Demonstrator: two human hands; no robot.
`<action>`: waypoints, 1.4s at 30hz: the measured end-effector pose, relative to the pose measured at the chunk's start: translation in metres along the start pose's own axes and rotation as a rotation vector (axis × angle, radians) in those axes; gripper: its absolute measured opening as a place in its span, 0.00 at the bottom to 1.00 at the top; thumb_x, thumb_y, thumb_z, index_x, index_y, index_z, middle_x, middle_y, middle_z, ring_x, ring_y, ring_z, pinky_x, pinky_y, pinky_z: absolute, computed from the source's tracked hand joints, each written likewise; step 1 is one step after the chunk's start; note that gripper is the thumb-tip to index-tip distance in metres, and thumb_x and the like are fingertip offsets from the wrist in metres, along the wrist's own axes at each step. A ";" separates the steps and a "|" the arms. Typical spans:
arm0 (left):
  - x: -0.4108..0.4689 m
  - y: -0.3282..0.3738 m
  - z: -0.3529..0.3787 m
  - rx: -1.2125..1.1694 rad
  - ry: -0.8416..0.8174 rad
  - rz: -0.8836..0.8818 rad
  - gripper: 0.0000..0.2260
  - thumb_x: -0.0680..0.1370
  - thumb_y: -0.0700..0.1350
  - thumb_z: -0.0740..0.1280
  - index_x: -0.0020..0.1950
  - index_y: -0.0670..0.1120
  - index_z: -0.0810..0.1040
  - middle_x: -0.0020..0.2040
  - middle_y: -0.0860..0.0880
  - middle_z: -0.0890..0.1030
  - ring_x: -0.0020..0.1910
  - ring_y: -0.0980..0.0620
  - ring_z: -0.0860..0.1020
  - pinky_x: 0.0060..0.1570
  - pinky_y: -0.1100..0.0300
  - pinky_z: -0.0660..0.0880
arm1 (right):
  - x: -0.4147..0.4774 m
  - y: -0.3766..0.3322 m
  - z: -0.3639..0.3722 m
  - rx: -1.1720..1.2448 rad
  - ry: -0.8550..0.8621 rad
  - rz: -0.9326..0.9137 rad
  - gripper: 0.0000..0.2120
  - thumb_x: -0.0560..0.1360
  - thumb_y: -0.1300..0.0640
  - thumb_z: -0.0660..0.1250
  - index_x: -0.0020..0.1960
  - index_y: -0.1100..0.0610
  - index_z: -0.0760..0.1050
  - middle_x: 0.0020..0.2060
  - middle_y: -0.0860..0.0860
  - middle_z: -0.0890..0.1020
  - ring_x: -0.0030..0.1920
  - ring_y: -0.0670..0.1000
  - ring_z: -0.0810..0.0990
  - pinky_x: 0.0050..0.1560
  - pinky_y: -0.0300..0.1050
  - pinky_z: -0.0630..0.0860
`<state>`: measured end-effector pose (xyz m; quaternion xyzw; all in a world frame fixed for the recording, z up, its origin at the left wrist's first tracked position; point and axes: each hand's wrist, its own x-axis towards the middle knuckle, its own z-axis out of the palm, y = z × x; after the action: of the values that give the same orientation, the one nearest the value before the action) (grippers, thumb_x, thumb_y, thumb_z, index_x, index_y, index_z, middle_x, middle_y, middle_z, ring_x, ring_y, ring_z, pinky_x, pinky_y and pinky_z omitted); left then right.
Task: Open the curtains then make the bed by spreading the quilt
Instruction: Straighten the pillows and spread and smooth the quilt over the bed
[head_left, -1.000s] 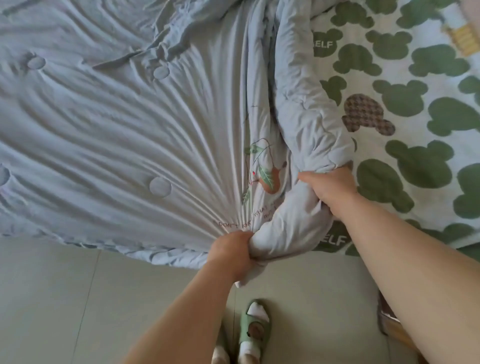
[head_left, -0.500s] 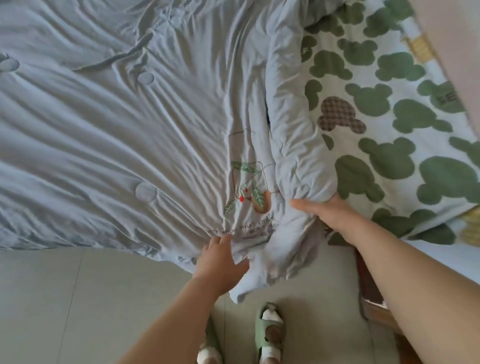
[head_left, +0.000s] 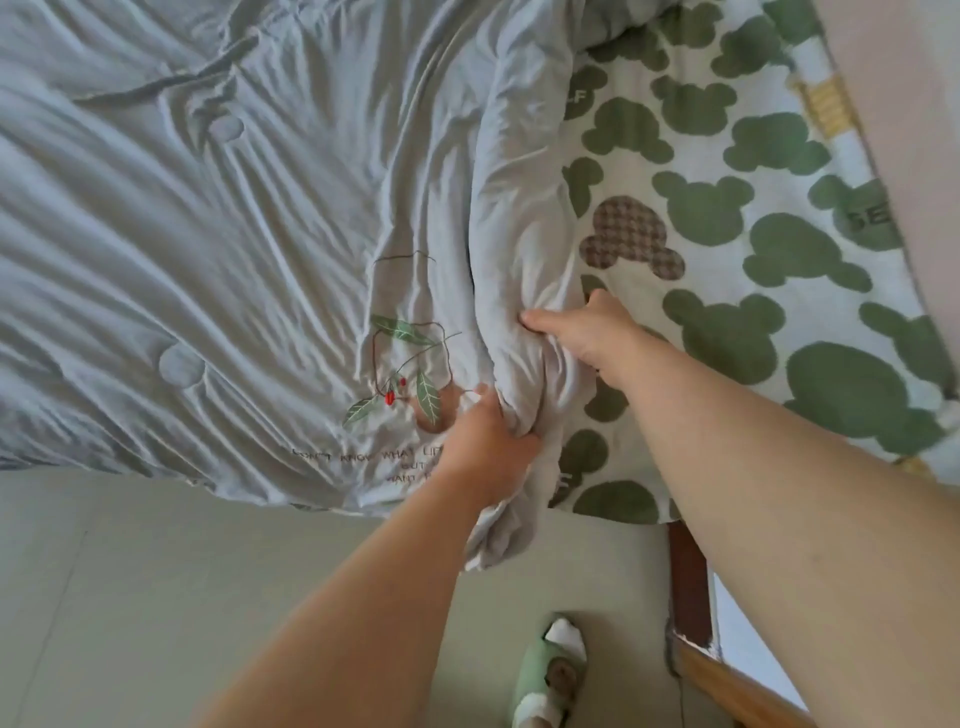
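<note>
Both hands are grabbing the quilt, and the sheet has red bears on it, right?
Not red: the head view shows green bears on the sheet. The left hand and right hand do both grip the quilt.

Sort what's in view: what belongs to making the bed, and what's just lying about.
In the job: grey quilt, left hand and right hand gripping its bunched edge, bear-print sheet it must cover.
Just there: green slipper, wooden rail, floor.
</note>
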<state>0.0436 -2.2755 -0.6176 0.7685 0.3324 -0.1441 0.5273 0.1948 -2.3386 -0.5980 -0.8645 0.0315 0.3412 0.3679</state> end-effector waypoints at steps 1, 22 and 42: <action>-0.006 0.000 0.011 -0.003 -0.055 0.006 0.15 0.73 0.43 0.68 0.60 0.46 0.73 0.46 0.53 0.77 0.49 0.49 0.76 0.49 0.58 0.72 | -0.001 0.006 -0.007 -0.072 -0.022 -0.002 0.38 0.68 0.47 0.74 0.71 0.63 0.63 0.65 0.56 0.73 0.62 0.57 0.74 0.59 0.47 0.72; -0.019 0.008 0.105 0.314 -0.191 -0.048 0.26 0.67 0.38 0.60 0.64 0.54 0.73 0.56 0.49 0.81 0.56 0.44 0.77 0.55 0.52 0.75 | 0.029 0.070 -0.090 0.297 -0.006 0.027 0.32 0.65 0.49 0.77 0.63 0.61 0.71 0.54 0.54 0.81 0.50 0.52 0.81 0.55 0.46 0.78; -0.047 0.000 0.141 0.291 -0.144 -0.113 0.28 0.74 0.49 0.64 0.73 0.53 0.61 0.65 0.49 0.70 0.62 0.44 0.72 0.58 0.52 0.71 | -0.021 0.136 -0.175 0.459 -0.058 0.207 0.29 0.64 0.46 0.76 0.62 0.54 0.74 0.60 0.49 0.77 0.57 0.52 0.74 0.63 0.49 0.67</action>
<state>0.0271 -2.4204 -0.6469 0.8047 0.3119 -0.2748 0.4238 0.2364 -2.5565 -0.5814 -0.7403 0.1858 0.3856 0.5184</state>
